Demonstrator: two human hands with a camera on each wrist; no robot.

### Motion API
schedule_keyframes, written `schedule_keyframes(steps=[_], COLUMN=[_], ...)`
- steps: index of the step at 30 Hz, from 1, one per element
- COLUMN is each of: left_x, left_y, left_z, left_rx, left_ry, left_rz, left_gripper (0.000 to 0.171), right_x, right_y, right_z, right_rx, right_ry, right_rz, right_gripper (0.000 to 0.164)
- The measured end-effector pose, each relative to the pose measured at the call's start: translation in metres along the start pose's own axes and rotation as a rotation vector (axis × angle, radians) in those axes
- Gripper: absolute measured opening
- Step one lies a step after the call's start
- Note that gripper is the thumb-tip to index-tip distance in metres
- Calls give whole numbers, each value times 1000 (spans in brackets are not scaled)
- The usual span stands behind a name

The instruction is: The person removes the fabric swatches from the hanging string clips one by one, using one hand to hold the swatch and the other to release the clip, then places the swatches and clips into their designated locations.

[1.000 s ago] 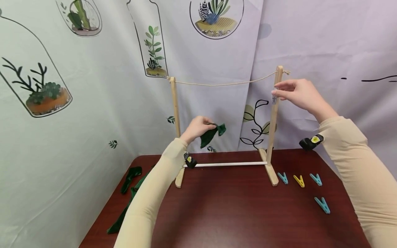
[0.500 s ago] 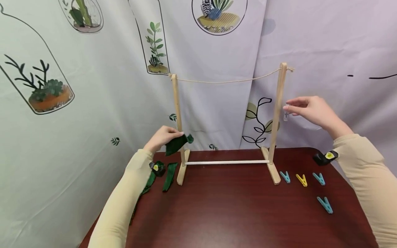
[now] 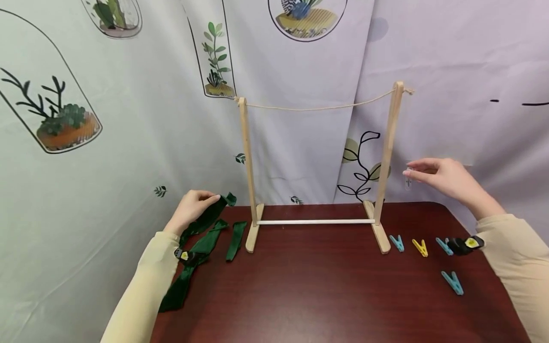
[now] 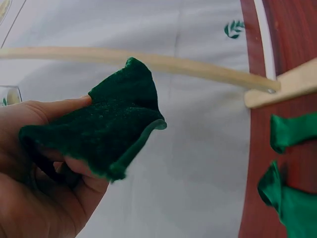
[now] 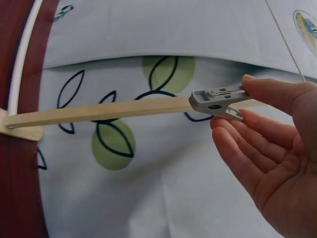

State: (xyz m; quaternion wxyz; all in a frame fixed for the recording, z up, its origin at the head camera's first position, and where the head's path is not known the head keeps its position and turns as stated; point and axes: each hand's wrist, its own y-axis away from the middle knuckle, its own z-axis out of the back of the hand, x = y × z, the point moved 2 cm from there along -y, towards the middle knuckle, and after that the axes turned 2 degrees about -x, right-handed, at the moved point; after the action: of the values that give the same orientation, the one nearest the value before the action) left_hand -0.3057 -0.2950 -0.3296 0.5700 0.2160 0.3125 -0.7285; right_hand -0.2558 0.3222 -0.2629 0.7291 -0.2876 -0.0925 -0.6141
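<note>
My left hand (image 3: 193,207) pinches a dark green velvety cloth strip (image 4: 114,119) above the left end of the table. Under and beside it lie more green cloth strips, one long piece (image 3: 206,243) and a short one (image 3: 235,241) near the rack's left foot. Out to the right of the rack, my right hand (image 3: 450,178) holds a pale grey clothespin (image 5: 218,101) between thumb and fingers, clear of the post. Between the two hands stands a wooden drying rack (image 3: 388,152), a thin string (image 3: 309,109) sagging across its top with nothing hung on it.
On the dark red table (image 3: 326,286), several clothespins lie at the right: a yellow one (image 3: 420,247), a blue one (image 3: 396,243) near the rack's foot and another blue one (image 3: 452,283) closer. A white rod (image 3: 317,222) joins the rack's feet. A patterned curtain (image 3: 296,157) hangs behind.
My left hand has moved left and down with the green cloth, away from the rack's middle. My right hand has drawn back from the right post, down and right, still holding the clothespin.
</note>
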Motion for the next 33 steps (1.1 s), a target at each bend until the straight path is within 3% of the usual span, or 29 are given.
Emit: schedule_keyframes(steps=[7, 17, 24, 33], left_x=[20, 51, 67, 80], left_y=[29, 64, 86, 112], left_z=[-1, -25, -43, -63], left_rx=[-53, -117, -112, -100], left_ry=[-41, -99, -89, -53], left_rz=[9, 60, 98, 157], left_gripper=[46, 42, 38, 33], right_x=[-21, -52, -66, -79], right_y=[23, 58, 77, 98], right_z=[-13, -45, -64, -83], right_rx=[-7, -15, 64, 90], right_ry=[52, 71, 60, 51], right_rz=[18, 36, -35, -70], right_gripper=[54, 46, 53, 55])
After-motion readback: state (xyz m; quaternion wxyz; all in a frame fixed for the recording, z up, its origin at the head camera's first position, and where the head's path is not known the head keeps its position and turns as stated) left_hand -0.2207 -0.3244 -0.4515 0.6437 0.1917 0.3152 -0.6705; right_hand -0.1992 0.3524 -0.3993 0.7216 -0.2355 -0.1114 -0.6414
